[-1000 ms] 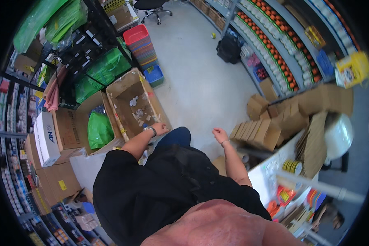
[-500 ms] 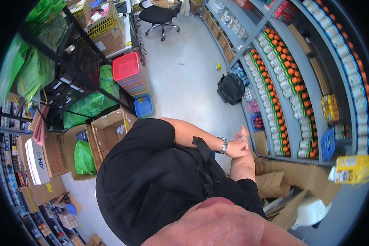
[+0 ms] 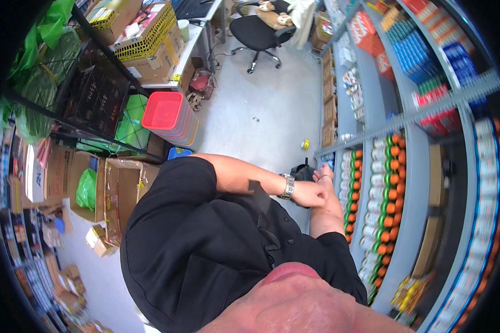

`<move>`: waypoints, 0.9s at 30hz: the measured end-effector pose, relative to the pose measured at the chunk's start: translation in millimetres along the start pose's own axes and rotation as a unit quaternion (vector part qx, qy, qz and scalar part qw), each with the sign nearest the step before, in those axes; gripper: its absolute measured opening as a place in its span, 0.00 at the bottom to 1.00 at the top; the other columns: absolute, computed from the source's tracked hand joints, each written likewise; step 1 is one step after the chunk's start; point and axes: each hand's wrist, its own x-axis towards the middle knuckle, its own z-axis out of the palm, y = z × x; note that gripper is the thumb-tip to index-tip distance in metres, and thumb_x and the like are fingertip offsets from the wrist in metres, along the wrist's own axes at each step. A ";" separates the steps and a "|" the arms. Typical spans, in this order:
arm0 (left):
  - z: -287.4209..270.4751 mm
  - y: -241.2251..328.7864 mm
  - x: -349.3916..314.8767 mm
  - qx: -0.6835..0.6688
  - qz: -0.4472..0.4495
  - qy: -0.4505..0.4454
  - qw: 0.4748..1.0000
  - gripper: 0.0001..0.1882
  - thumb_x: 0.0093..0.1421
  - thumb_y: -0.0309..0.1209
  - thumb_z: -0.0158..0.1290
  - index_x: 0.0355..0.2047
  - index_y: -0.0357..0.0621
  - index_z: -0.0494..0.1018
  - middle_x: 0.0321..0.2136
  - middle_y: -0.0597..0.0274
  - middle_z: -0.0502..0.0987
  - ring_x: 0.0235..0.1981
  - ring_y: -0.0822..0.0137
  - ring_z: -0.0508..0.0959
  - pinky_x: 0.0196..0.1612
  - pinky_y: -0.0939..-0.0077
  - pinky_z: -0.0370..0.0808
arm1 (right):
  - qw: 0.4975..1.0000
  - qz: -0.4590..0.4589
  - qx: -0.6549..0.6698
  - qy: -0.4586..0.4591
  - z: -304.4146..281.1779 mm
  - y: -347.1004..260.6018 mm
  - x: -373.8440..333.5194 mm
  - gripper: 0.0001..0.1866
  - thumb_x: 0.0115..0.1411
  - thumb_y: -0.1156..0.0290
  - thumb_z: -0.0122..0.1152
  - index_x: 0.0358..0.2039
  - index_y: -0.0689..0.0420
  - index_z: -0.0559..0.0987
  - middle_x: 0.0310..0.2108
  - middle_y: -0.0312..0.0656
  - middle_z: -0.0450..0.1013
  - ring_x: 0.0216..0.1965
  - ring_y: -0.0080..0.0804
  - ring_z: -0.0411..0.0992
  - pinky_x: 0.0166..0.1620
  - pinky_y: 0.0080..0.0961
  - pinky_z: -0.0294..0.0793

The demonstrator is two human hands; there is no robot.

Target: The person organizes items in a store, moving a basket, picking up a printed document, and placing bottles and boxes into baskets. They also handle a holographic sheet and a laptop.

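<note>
My left hand [image 3: 310, 194], with a metal-band wristwatch [image 3: 287, 186] on its wrist, lies against my right forearm [image 3: 329, 210]. Its fingers are curled in, and no object shows in them. Beyond it, my right hand [image 3: 324, 173] is turned up with its fingers loosely apart and nothing in it. A black bag [image 3: 303, 171] shows partly behind my hands. Closest on the right are shelved rows of white bottles [image 3: 375, 205] with orange caps and green bands.
Grey metal shelving [image 3: 411, 116] runs along my right. On the left, stacked baskets, a red one [image 3: 164, 110] on top, stand beyond open cardboard boxes [image 3: 116, 194]. A black swivel chair [image 3: 255, 33] is at the far end. A small yellow roll [image 3: 305, 144] lies on the floor.
The view has shifted, bringing the right-hand shelves closer and hiding most of the black bag. My left hand stays on my right forearm, while my right hand stays loosely open.
</note>
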 end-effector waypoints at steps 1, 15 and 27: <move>-21.8 -13.4 18.1 0.015 0.013 0.072 0.997 0.23 0.58 0.45 0.49 0.45 0.39 0.69 0.39 0.51 0.74 0.43 0.57 0.74 0.48 0.66 0.69 | 1.000 0.001 -0.008 -0.015 22.3 -27.8 11.5 0.21 0.50 0.57 0.61 0.41 0.54 0.70 0.37 0.38 0.70 0.28 0.37 0.74 0.28 0.37 0.73; -369.1 -54.2 168.9 -0.006 -0.102 0.011 0.995 0.21 0.59 0.44 0.45 0.42 0.39 0.72 0.44 0.46 0.72 0.47 0.55 0.72 0.50 0.65 0.67 | 0.987 -0.080 -0.095 -0.099 270.0 -302.9 152.5 0.27 0.54 0.55 0.57 0.51 0.56 0.68 0.44 0.43 0.70 0.36 0.44 0.74 0.36 0.44 0.74; -653.7 -102.1 212.0 -0.089 -0.068 0.239 0.964 0.22 0.61 0.45 0.43 0.42 0.36 0.71 0.36 0.51 0.75 0.43 0.60 0.73 0.48 0.68 0.68 | 0.933 -0.084 -0.287 -0.198 557.7 -501.2 242.9 0.22 0.55 0.57 0.56 0.48 0.53 0.71 0.40 0.41 0.72 0.34 0.38 0.74 0.35 0.40 0.71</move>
